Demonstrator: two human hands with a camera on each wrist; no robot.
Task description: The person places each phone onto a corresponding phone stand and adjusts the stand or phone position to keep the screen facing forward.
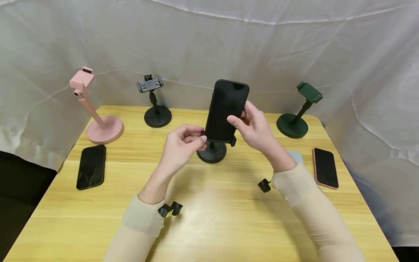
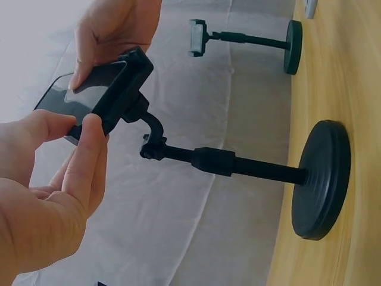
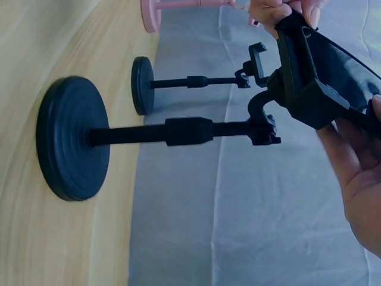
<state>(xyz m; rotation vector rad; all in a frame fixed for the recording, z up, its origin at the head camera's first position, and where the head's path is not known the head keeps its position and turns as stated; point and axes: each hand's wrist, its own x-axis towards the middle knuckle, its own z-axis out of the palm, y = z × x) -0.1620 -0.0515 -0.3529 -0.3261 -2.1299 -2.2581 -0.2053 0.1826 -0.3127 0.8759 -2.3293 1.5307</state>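
A black phone (image 1: 226, 111) leans upright in the clamp of a black phone stand (image 1: 212, 154), near the middle of the table. My right hand (image 1: 256, 129) grips the phone's right side, thumb on the screen and fingers behind it. At the lower left corner, my left hand (image 1: 183, 147) pinches the end of the stand's clamp between thumb and fingers. The left wrist view shows the clamp (image 2: 122, 89) across the phone's lower edge, tilted on a curved neck. From the right wrist, the round base (image 3: 74, 138) shows standing on the tabletop.
A pink phone stand (image 1: 104, 130) and a black stand with grey clamp (image 1: 158, 116) stand at the left; a green stand (image 1: 292, 126) is back right. One phone (image 1: 91, 167) lies left, another (image 1: 325, 168) right. A light blue object (image 1: 295, 157) is partly behind the right forearm.
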